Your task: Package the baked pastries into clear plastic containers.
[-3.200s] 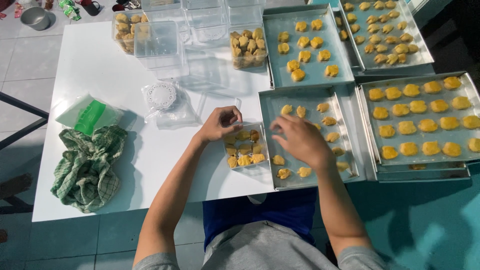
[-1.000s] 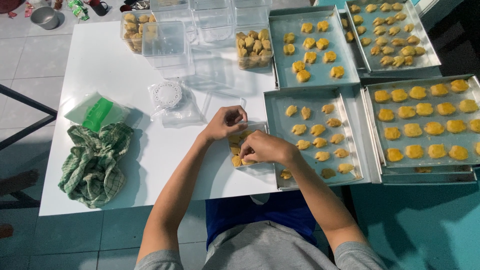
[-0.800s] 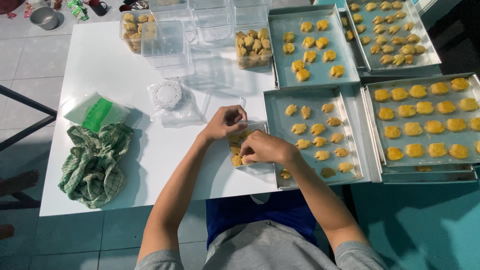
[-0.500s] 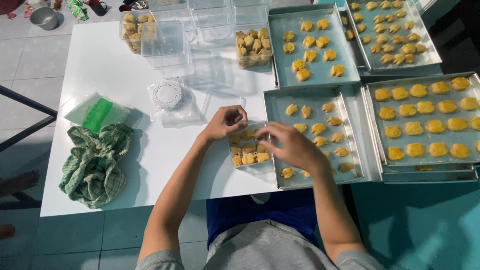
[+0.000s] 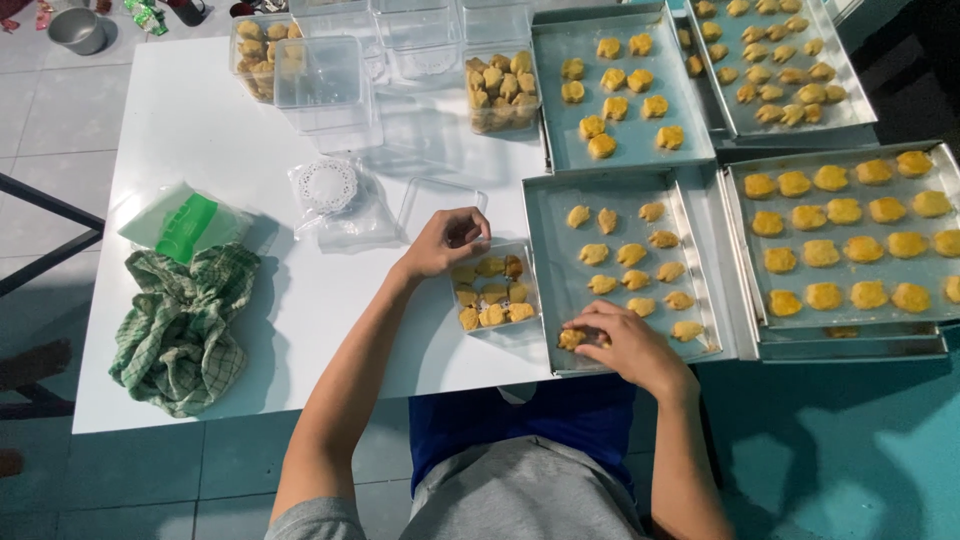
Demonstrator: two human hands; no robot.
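Nearest to you, your right hand (image 5: 625, 340) lies on the front edge of the near baking tray (image 5: 548, 215), its fingers bent down onto a cookie (image 5: 572, 339) at the tray's front left corner; the grip looks like a pinch, but the fingers hide the contact, so you cannot tell whether the cookie is truly clamped. Just left of that hand, touching the tray's left wall, stands the small clear box (image 5: 492, 297), partly filled with cookies in rows and with its long side running away from you. Your left hand (image 5: 445, 241) rests curled on the box's far left corner, steadying it and holding nothing else. So the box lies to the left of the right hand, which is nearer to the cookie, while the left hand is nearer to the box; the hands are apart. Farther left on the white table (image 5: 200, 130) lie a green checked cloth (image 5: 182, 330) and a bag of paper doilies (image 5: 330, 192). Beyond are more trays of cookies (image 5: 840, 240) and clear boxes, some filled (image 5: 500, 88).
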